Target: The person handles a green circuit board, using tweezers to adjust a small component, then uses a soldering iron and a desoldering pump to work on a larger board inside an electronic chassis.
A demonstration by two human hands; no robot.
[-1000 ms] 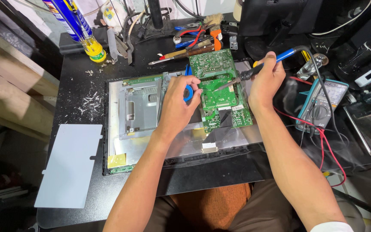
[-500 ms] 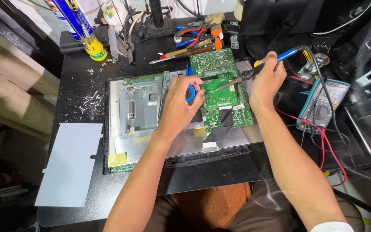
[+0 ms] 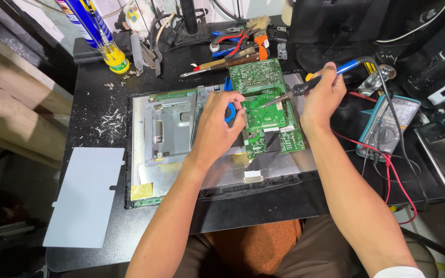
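Note:
A green circuit board [image 3: 271, 116] lies on the back of an opened flat monitor [image 3: 166, 128] on a black workbench. My right hand [image 3: 323, 95] grips a blue-handled soldering iron [image 3: 312, 85] whose tip touches the board near its middle. My left hand [image 3: 217, 121] rests on the board's left edge, pinching a thin solder wire that runs from a small blue spool [image 3: 229, 112] toward the iron's tip. A second green board [image 3: 256, 76] lies just behind.
A teal multimeter [image 3: 387, 126] with red and black leads sits at the right. Pliers, a brush and screwdrivers [image 3: 233, 49] lie at the back. A blue-and-yellow spray can [image 3: 96, 31] stands at back left. A grey panel [image 3: 86, 195] lies at front left.
The iron's tip and the solder wire stay at the board's middle. Both hands shift only slightly.

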